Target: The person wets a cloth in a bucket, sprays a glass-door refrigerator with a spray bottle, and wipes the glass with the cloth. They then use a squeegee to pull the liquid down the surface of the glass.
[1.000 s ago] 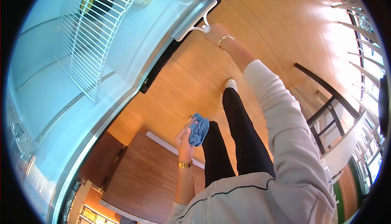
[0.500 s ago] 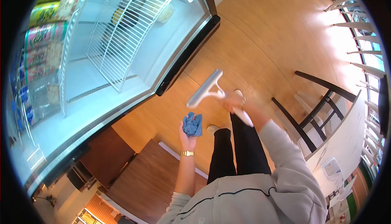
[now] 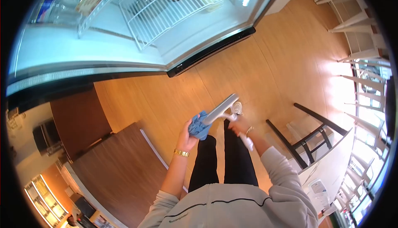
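My left hand [image 3: 185,139], with a gold watch at its wrist, is closed round a crumpled blue cloth [image 3: 197,129]. In my right hand [image 3: 241,127] is a white and grey window squeegee [image 3: 223,107], gripped by its handle. The lower left end of the squeegee's blade lies against the cloth, and the cloth partly covers it. Both hands are in front of my body, above my legs and the wooden floor.
An open, lit fridge [image 3: 161,58] with a white wire shelf [image 3: 178,14] and packaged goods stands ahead. A brown wooden surface [image 3: 120,170] is at the lower left. On the right are a dark-framed chair [image 3: 306,143] and a white table [image 3: 331,157].
The squeegee and the cloth have come together; before, they were apart. My view has turned, so the fridge sits higher in it. Both hands keep their hold.
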Available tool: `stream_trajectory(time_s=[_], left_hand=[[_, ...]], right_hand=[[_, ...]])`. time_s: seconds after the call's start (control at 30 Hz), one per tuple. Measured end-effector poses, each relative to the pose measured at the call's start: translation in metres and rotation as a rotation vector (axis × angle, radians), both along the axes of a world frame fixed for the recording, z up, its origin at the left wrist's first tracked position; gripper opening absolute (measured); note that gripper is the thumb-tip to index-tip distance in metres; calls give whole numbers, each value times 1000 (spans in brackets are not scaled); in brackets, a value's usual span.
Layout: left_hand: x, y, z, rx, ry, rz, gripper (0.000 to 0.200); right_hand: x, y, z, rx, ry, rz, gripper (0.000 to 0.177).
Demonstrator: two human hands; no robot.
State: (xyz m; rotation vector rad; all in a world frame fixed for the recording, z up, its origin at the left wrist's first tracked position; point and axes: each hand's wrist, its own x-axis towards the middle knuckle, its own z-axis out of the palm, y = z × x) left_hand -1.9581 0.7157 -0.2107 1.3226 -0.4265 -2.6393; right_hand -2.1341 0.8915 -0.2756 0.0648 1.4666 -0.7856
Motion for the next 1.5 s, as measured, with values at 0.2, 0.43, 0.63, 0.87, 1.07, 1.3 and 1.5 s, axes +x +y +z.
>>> stream_trajectory(time_s=[0.2,0.43,0.63,0.87,1.07,1.3,1.5], left_hand=[[63,-19,4,-87,-102,83,40],[91,10,-20,-15,-227,283,35],[71,39,-49,24,-349,317,36],[45,36,-46,43,-280,334,35],[33,26,-20,-30,-118,415,36],[72,36,-10,286,373,236,28],[87,57,93,335,589,-104,36]], right_hand=[[-145,-76,-42,-10,520,-106,24],[-224,-163,-25,5,513,-24,15],[-228,-186,-107,148,574,9,15],[-204,-157,-205,156,825,72,13],[-107,-72,-89,132,447,384,23],[32,6,132,-96,69,30,25],[163,43,269,-317,263,-89,34]])
